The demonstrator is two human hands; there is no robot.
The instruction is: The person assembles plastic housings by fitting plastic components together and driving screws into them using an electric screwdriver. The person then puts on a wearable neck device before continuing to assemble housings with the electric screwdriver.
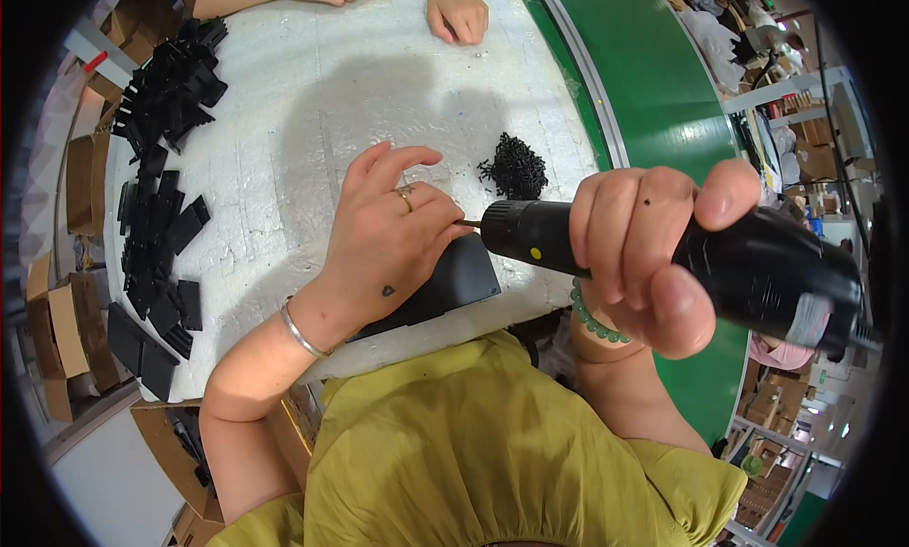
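My right hand is wrapped round a black electric screwdriver, which lies almost level and points left. Its thin bit reaches to the fingertips of my left hand. Thumb and forefinger of that hand are pinched at the bit's end, and whatever they hold there is hidden. The other left fingers are partly raised. Under the left hand lies a flat black plastic panel near the table's front edge, partly covered by the hand. A heap of small black screws sits just beyond the screwdriver.
Black plastic parts are piled along the left side of the white-covered table. Across it rest another person's hands. A green surface with a metal rail runs along the right. Cardboard boxes stand at the left.
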